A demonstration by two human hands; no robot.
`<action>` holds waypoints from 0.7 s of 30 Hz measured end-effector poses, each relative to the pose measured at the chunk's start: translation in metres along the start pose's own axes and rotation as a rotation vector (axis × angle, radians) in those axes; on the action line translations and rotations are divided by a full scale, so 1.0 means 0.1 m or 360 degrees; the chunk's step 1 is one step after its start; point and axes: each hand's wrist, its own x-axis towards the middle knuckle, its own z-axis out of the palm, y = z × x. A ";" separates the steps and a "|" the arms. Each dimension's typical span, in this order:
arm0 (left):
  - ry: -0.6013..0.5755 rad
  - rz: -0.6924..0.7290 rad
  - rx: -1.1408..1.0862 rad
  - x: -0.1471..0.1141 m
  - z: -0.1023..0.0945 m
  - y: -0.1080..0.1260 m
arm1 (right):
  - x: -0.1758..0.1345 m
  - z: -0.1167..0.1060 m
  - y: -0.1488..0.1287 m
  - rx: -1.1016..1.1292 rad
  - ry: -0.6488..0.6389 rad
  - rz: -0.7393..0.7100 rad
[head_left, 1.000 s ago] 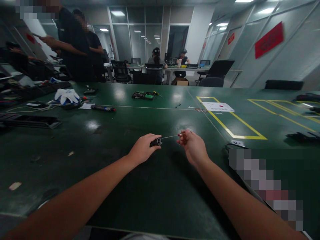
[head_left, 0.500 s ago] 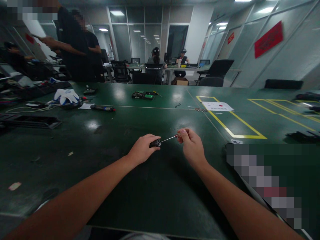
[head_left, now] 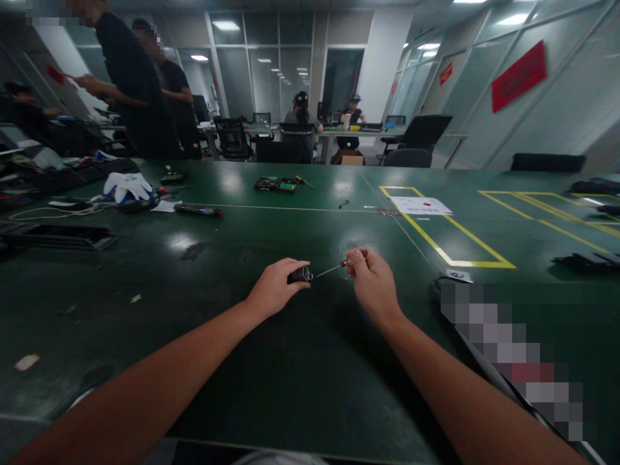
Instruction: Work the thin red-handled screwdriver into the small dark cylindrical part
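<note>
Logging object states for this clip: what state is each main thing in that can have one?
Left hand: closed on the black cylinder
Right hand: closed on the red-handled tool
Black cylinder: held, ringed end toward the tool
Red-handled tool: held, shaft aimed at the cylinder's end; contact unclear
White gloves: unworn, lying in a heap
White sheet: lying flat
Ceiling lights: lit

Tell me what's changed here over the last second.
The right hand has shifted its hold on the thin red-handled metal tool, whose shaft now slants more steeply down to the left. A standing person in dark clothes, back left, has moved leftward in view. Unchanged: the left hand grips the black cylinder; nothing was let go.
</note>
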 end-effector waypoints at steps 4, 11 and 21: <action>0.0002 -0.0001 -0.0009 0.01 0.01 0.01 | 0.00 0.00 -0.01 -0.0023 0.0013 0.0009; 0.0040 -0.0013 0.0036 0.00 -0.04 0.04 | 0.00 -0.01 -0.02 -0.0033 0.0046 0.0007; -0.0127 0.0166 0.0240 -0.04 0.00 0.11 | 0.00 -0.02 -0.03 -0.0012 0.0103 0.0016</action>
